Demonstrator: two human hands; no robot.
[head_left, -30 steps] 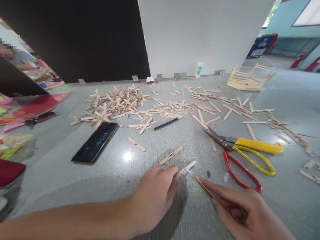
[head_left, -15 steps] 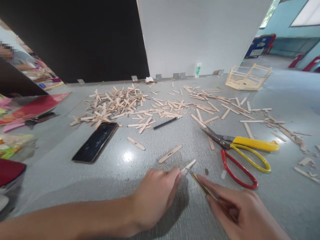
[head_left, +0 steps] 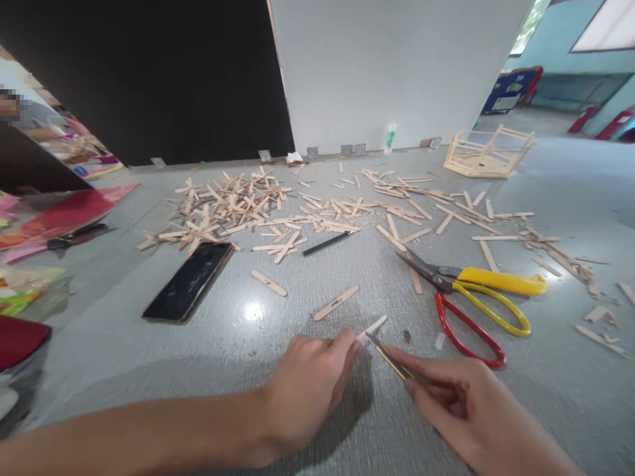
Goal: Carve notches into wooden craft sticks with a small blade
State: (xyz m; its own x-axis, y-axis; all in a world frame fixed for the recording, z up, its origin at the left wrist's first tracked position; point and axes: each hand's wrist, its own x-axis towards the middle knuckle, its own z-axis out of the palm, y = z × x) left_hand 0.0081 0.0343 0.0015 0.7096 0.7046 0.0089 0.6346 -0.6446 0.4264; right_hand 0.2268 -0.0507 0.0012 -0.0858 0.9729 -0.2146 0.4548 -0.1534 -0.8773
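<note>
Pinched in my left hand point(head_left: 310, 383) is a small wooden stick point(head_left: 376, 324), its free end pointing up and right. My right hand point(head_left: 456, 403) holds a slim craft knife point(head_left: 389, 357), and the blade tip touches the stick beside my left fingertips. Just beyond my hands lies a flat wooden stick with a slot point(head_left: 336, 303), and a similar one point(head_left: 269, 283) is to its left. Scissors with red and yellow handles point(head_left: 469, 330) rest to the right, next to a yellow-handled cutter point(head_left: 503, 280).
A black phone point(head_left: 188, 283) lies at left. Behind are a heap of wooden sticks point(head_left: 233, 201), a black pen-like tool point(head_left: 327, 243), a glue stick point(head_left: 390, 139) and a wooden stick frame point(head_left: 489, 155). Upright boards stand at the back.
The knife blade has shifted slightly left along the stick, toward my left fingertips. My right hand has turned a little with it. The view has shifted slightly.
</note>
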